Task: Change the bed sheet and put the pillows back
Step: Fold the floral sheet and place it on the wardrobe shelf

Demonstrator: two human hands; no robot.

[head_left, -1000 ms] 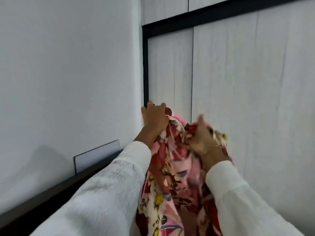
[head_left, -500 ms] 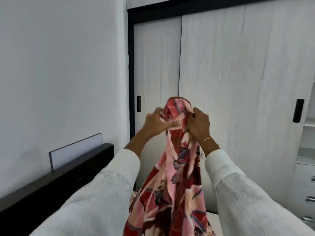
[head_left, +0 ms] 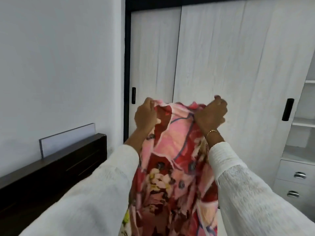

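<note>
A pink and red floral bed sheet [head_left: 173,176] hangs in front of me, held up at chest height by its top edge. My left hand [head_left: 145,115] grips the upper left part of that edge. My right hand [head_left: 211,114], with a thin gold bracelet on the wrist, grips the upper right part. The two hands are apart, so the top of the sheet is spread between them. The rest of the cloth drops down between my white sleeves and out of view. No pillows show.
A dark wooden headboard [head_left: 56,169] runs along the white wall at left, with a pale panel [head_left: 68,140] behind it. White sliding wardrobe doors [head_left: 230,74] with black handles stand ahead. Open shelves and drawers [head_left: 298,176] are at right.
My hands were close together on a bunched top of the sheet; they have moved apart and spread the edge. The view has tilted down a little.
</note>
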